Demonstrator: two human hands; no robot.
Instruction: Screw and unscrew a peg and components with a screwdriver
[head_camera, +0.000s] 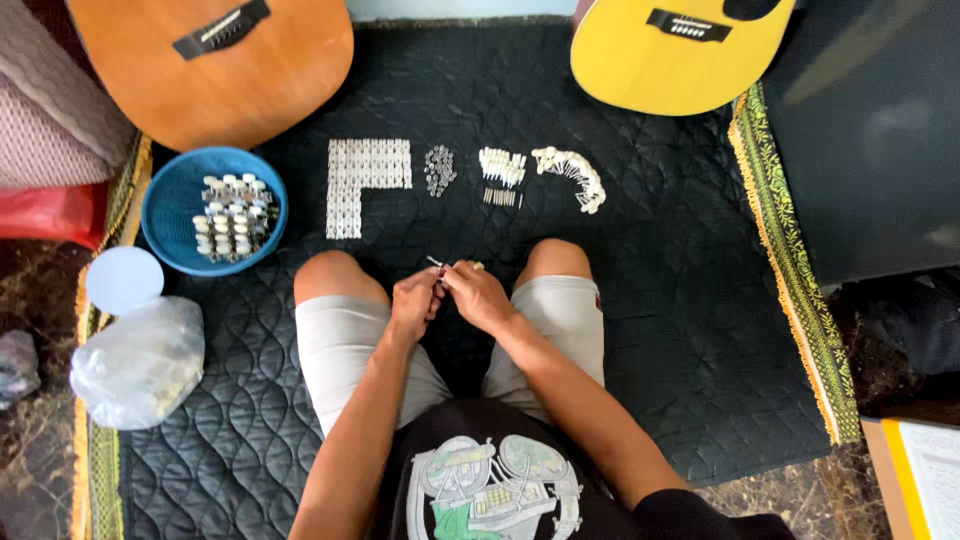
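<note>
Hands meet at centre frame: left hand (415, 300) and right hand (478, 295) both pinch a small metal part (437, 263). White parts (362, 180) lie above on the mat (660, 290); a blue bowl (165, 205) sits at left.

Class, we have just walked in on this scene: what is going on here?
A person kneels on a black quilted mat, both hands together between the knees. The left hand and right hand pinch a small metal part; its exact kind is too small to tell. Ahead lie rows of small white parts and pegs. A blue bowl holds tuning pegs, and two guitars rest at the mat's far edge.
</note>
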